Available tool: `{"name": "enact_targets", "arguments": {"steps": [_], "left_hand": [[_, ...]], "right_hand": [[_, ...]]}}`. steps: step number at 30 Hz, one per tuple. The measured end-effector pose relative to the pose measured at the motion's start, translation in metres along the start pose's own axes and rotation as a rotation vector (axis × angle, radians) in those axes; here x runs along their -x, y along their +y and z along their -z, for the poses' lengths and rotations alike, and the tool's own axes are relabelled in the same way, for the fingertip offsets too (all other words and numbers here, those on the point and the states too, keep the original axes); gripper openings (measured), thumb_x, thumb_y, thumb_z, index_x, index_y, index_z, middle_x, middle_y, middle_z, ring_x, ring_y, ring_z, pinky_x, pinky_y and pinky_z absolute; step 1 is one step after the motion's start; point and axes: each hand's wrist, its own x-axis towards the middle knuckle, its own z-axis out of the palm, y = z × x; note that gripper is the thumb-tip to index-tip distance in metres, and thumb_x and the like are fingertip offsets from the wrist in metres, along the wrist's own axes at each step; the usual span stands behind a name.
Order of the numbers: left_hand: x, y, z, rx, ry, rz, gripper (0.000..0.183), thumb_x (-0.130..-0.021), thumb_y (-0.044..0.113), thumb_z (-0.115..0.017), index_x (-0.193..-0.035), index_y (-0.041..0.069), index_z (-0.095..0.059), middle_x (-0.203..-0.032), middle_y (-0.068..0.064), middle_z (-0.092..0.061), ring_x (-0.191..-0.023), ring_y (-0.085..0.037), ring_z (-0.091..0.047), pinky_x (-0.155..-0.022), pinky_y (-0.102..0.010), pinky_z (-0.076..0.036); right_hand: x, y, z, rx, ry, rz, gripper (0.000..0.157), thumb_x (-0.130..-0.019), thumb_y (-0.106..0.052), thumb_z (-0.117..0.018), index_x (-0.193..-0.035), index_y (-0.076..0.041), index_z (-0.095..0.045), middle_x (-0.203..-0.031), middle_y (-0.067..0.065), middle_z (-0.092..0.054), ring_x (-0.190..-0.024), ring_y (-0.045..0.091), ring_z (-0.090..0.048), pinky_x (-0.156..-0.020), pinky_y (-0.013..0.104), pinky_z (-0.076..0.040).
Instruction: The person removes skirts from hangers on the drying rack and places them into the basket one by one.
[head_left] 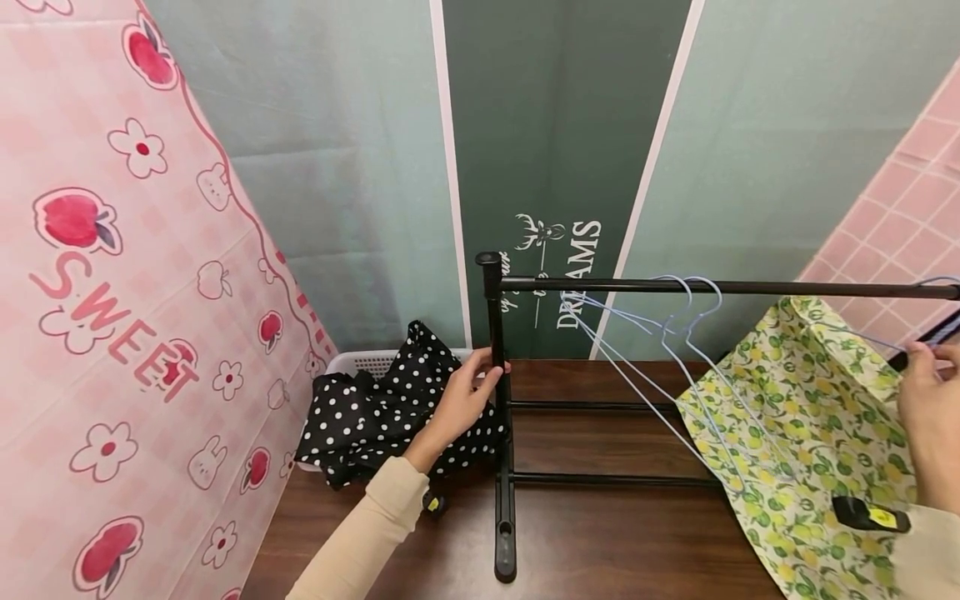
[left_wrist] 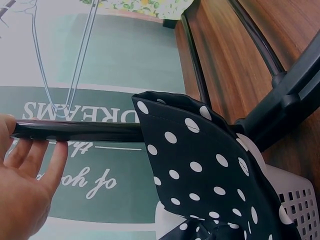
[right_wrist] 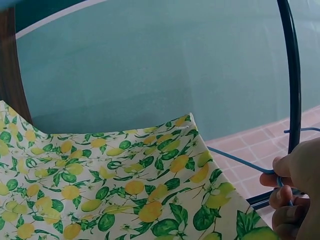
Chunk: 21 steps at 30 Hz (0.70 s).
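Lemon-print cloth [head_left: 810,417] is on a blue hanger [right_wrist: 235,159], just left of the right grip [head_left: 928,412], which pinches the hanger's wire. The left grip [head_left: 461,398] holds a black upright [head_left: 495,325]; left of it, a white basket [head_left: 360,362] contains polka-dot fabric [head_left: 360,421] spilling over its rim.

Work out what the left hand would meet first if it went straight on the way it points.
The black upright post, which the left hand grips; beyond it, depth is hard to judge.
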Motion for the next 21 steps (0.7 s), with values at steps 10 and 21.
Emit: {"name": "enact_targets", "arguments": {"steps": [10,21], "left_hand": [[-0.0010,-0.0037,-0.0009,-0.001,0.008,-0.005,0.033,-0.113,0.023,-0.053,-0.145,0.014,-0.057,-0.131,-0.011,-0.072,-0.125,-0.025,-0.069,-0.102,-0.042,-0.059],[-0.0026,-0.0049,-0.0035,-0.013,0.000,-0.016,0.032,-0.113,0.020,-0.054,-0.145,0.014,-0.057,-0.131,-0.008,-0.074,-0.124,-0.023,-0.070,-0.104,-0.049,-0.058]], "right_hand": [[-0.0032,-0.0054,-0.0037,-0.147,0.082,0.104,0.033,-0.110,-0.032,-0.050,-0.090,-0.052,-0.032,-0.080,-0.034,-0.030,-0.074,-0.017,-0.027,-0.070,0.007,-0.022],[-0.0068,-0.0055,-0.0023,-0.244,0.105,0.096,0.039,-0.102,-0.022,-0.049,-0.065,-0.017,-0.036,-0.053,-0.027,-0.025,-0.055,-0.002,-0.020,-0.055,0.020,-0.016]]}}
